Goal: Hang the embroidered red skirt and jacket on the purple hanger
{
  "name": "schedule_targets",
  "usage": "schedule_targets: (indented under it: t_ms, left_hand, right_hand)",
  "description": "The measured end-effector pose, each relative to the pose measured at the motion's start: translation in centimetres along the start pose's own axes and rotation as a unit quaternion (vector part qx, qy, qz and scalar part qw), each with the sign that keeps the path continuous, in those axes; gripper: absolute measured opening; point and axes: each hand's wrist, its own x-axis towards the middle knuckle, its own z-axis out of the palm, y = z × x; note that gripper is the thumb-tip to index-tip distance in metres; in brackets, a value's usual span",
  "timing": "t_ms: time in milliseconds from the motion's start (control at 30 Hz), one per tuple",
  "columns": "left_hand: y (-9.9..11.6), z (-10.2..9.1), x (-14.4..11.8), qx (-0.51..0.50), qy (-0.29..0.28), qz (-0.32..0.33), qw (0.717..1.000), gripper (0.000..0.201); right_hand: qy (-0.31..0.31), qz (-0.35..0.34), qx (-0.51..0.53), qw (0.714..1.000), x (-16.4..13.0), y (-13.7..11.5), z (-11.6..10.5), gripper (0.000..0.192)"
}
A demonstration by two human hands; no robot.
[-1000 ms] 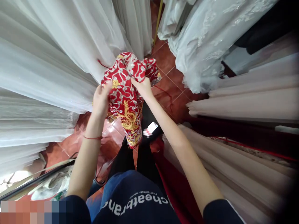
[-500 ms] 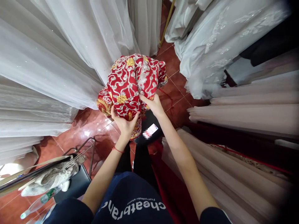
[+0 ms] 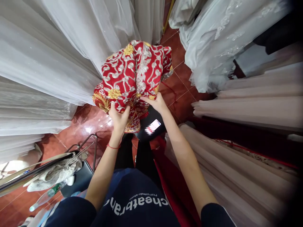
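Observation:
A bulky red garment with silver and gold embroidery is bunched up in front of me. My left hand grips its near left edge, thumb on top and the other fingers partly hidden in the cloth. On the near right edge, my right hand holds the fabric with the thumb stretched across it, the fingertips out of sight underneath. Below the garment is a black seat, partly covered by it. A lit phone lies on that seat, close to my right wrist.
White gowns hang at the left, and lace dresses at the upper right. Pale pink skirts reach in from the right. A dark chair with a cloth bag and a plastic bottle stands lower left on the red tiles.
Both hands still hold the garment. My left hand has shifted left and slightly up, and the garment's near part is spread wider, with its top edge higher in view.

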Motion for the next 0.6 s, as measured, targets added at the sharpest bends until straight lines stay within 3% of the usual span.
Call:
schedule_targets:
  t_ms: [67, 133, 267, 367, 467, 600]
  left_hand:
    - [-0.2, -2.2, 0.4, -0.001, -0.018, 0.025, 1.000, 0.026]
    - [-0.1, -4.4, 1.0, 0.001, -0.033, 0.041, 0.999, 0.027]
    - [-0.5, -6.9, 2.5, -0.027, -0.115, 0.014, 0.993, 0.026]
    - [-1.6, -6.9, 3.3, -0.051, -0.163, -0.053, 0.984, 0.030]
    - [-2.0, -6.2, 3.4, -0.076, -0.145, -0.104, 0.981, 0.038]
    - [-0.3, -5.1, 3.9, -0.162, -0.141, -0.073, 0.974, 0.051]
  right_hand:
    - [0.004, -0.020, -0.029, 0.999, -0.1, -0.7, -1.3, 0.038]
    - [0.005, -0.031, -0.042, 0.999, -0.2, -1.3, -2.5, 0.038]
    - [-0.010, -0.022, -0.015, 1.000, 0.2, -0.4, -2.9, 0.039]
    - [-0.012, 0.007, 0.018, 1.000, 1.2, 1.7, -1.9, 0.041]
    - [-0.027, 0.040, 0.038, 0.998, 2.1, 3.4, -1.5, 0.044]
    - [-0.042, 0.053, 0.054, 0.996, 2.5, 3.9, -2.0, 0.051]
